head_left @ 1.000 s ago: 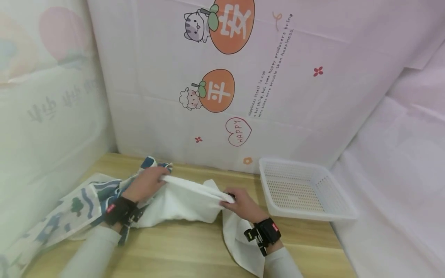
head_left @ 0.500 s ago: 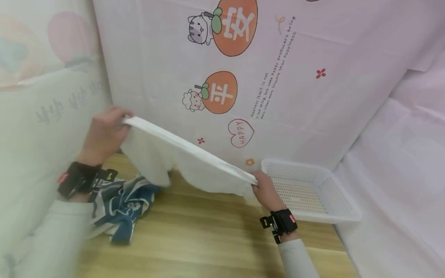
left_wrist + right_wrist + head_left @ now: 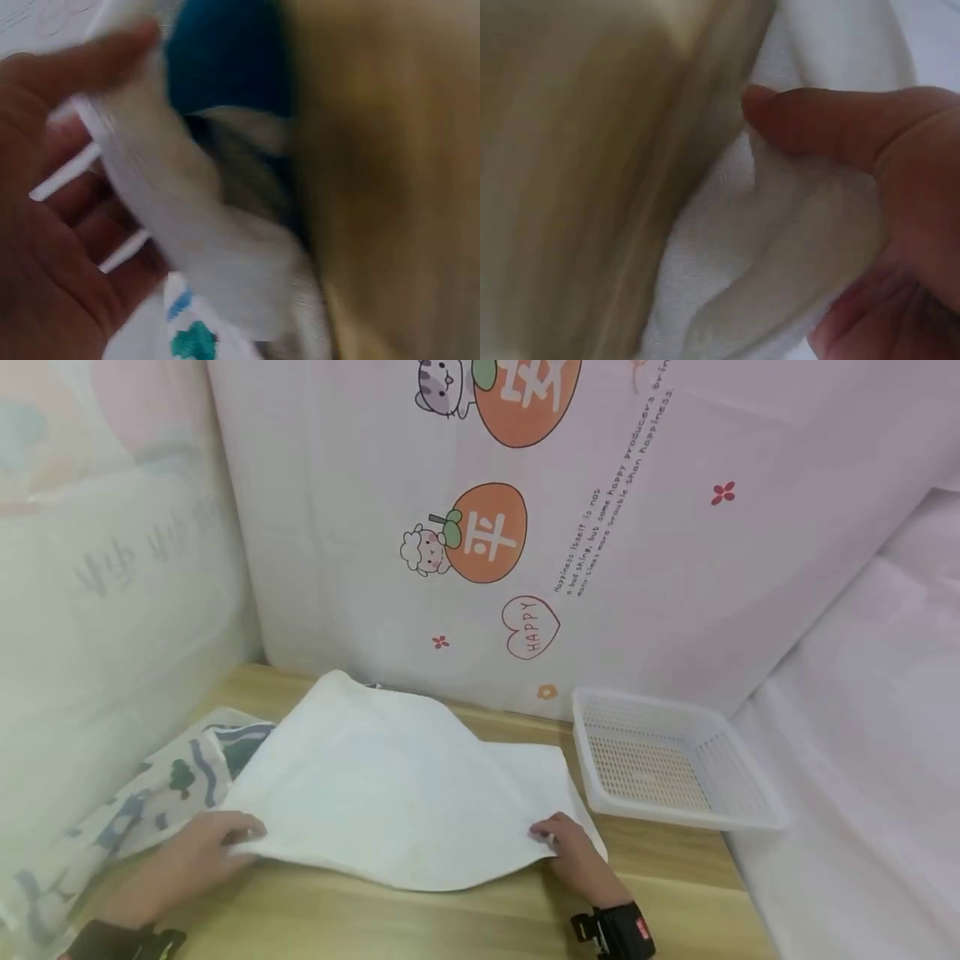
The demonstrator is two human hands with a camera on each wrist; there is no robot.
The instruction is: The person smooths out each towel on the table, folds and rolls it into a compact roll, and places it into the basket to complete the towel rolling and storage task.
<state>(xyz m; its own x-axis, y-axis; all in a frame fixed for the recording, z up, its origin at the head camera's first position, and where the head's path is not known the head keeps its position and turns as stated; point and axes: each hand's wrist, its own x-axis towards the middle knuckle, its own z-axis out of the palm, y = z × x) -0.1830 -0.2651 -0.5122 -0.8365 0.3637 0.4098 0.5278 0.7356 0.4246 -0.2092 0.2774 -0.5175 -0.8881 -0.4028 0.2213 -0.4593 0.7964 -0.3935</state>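
A white cloth [image 3: 405,793] lies spread across the middle of the wooden surface [image 3: 405,927], its far edge close to the back wall sheet [image 3: 337,593]. Its near edge bows toward the person between the two hands. The left hand [image 3: 206,852] pinches the near left corner; the left wrist view, blurred, shows the thumb on one face of the cloth and the fingers behind it. The right hand [image 3: 577,852] grips the near edge toward the right, thumb over the fabric, and some cloth extends just beyond that hand. In the left wrist view, a blue cloth [image 3: 229,60] shows just beside the white one. Left of the white cloth lies a patterned cloth [image 3: 187,777] with a green tree and blue shapes, partly behind the left hand. A white perforated basket [image 3: 675,814] stands at the right, near the cloth. The right wrist wears a black strap [image 3: 626,931]. Orange fruit and lettering decorate the back wall sheet.
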